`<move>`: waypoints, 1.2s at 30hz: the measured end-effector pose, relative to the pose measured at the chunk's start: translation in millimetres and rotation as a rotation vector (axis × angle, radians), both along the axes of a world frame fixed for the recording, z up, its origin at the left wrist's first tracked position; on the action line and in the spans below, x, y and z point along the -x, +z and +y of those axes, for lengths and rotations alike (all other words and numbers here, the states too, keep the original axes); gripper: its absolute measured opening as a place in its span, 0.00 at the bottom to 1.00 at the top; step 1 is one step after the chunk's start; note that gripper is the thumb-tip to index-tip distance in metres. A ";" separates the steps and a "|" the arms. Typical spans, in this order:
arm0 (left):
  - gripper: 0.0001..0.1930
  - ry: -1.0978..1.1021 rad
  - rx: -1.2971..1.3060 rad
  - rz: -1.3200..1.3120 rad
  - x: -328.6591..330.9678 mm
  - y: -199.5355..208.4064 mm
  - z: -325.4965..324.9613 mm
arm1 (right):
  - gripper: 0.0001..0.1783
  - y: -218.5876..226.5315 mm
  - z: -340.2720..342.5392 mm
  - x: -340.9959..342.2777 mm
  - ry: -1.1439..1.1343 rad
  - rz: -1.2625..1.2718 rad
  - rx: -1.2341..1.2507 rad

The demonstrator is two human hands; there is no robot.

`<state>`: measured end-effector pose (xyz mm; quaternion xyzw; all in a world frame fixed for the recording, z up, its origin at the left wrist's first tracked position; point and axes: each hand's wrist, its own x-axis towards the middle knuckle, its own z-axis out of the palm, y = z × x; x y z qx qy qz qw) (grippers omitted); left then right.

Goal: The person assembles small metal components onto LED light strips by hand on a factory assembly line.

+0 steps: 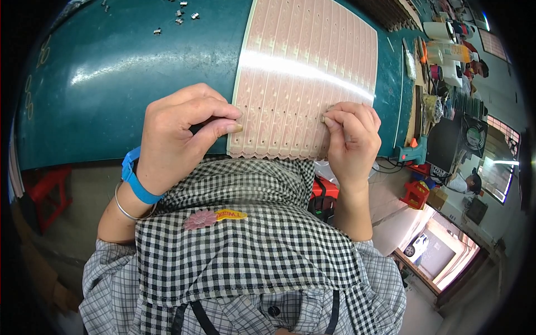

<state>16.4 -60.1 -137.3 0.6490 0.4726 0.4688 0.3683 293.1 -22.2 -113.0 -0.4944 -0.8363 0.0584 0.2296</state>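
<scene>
left hand (177, 125): knuckles up, thumb + index pinching the pink circuit-board panel (287, 100) by its lower-left edge | right hand (356, 137): fingers curled, pretty much same pinch, lower right

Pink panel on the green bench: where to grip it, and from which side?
I'd pinch the pink panel by its left and right edges near the closest end, left hand from the left, right hand from the right. It's a broad, flat, thin-looking sheet on the green bench, so its face offers little to grip, and opposed edge holds should keep it level.
</scene>
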 end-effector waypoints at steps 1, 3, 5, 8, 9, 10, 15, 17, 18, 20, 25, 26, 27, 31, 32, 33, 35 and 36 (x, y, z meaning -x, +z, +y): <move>0.07 0.001 -0.003 -0.004 0.0 -0.2 0.0 | 0.07 0.5 0.2 0.1 -0.001 -0.002 0.001; 0.07 0.001 -0.006 0.002 -0.1 -0.2 -0.1 | 0.08 0.9 0.5 0.0 0.002 -0.013 -0.001; 0.07 0.002 -0.010 0.008 -0.2 -0.2 -0.3 | 0.09 2.2 0.0 0.8 0.022 -0.052 -0.038; 0.07 0.004 -0.016 0.024 -0.7 -0.4 -0.4 | 0.10 0.7 -1.0 0.1 0.041 -0.080 -0.079; 0.07 0.004 -0.016 0.024 -1.3 -0.6 -0.2 | 0.11 -0.2 -1.3 -0.4 0.038 -0.071 -0.084; 0.07 0.004 -0.017 0.024 -1.9 -0.9 0.0 | 0.11 0.6 -1.3 -0.3 0.037 -0.072 -0.084; 0.07 0.011 -0.025 0.028 -2.0 -2.6 -1.0 | 0.09 14.3 2.9 8.2 0.090 -0.240 -0.106; 0.07 0.015 -0.021 0.029 -2.1 -2.9 -1.3 | 0.11 14.5 4.9 7.9 0.113 -0.273 -0.109; 0.07 0.016 -0.026 0.033 -2.2 -2.8 -1.2 | 0.13 15.1 5.6 7.6 0.136 -0.308 -0.112; 0.07 0.017 -0.029 0.037 -2.7 -2.6 -1.0 | 0.12 17.9 6.3 8.4 0.148 -0.334 -0.112; 0.07 0.020 -0.048 0.053 -3.2 -2.5 -1.0 | 0.08 27.9 6.6 17.0 0.173 -0.433 -0.121; 0.07 0.021 -0.047 0.053 -3.2 -3.2 -0.8 | 0.08 28.7 6.5 19.0 0.173 -0.462 -0.124; 0.07 0.023 -0.059 0.050 -3.3 -4.3 -0.8 | 0.07 29.5 6.7 20.4 0.173 -0.490 -0.128; 0.07 0.024 -0.066 0.026 -4.5 -6.0 -0.9 | 0.06 31.5 8.7 22.6 0.175 -0.528 -0.125; 0.07 0.028 -0.064 0.027 -4.5 -6.2 -1.3 | 0.06 31.4 8.8 23.2 0.175 -0.531 -0.127; 0.07 0.026 -0.065 0.029 -4.5 -6.6 -1.5 | 0.06 31.1 8.9 23.7 0.175 -0.534 -0.129; 0.07 0.025 -0.066 0.029 -4.3 -7.2 -1.7 | 0.06 30.7 10.0 24.2 0.179 -0.517 -0.118; 0.07 0.026 -0.072 0.031 -4.3 -7.4 -1.5 | 0.06 30.8 10.5 24.1 0.179 -0.501 -0.107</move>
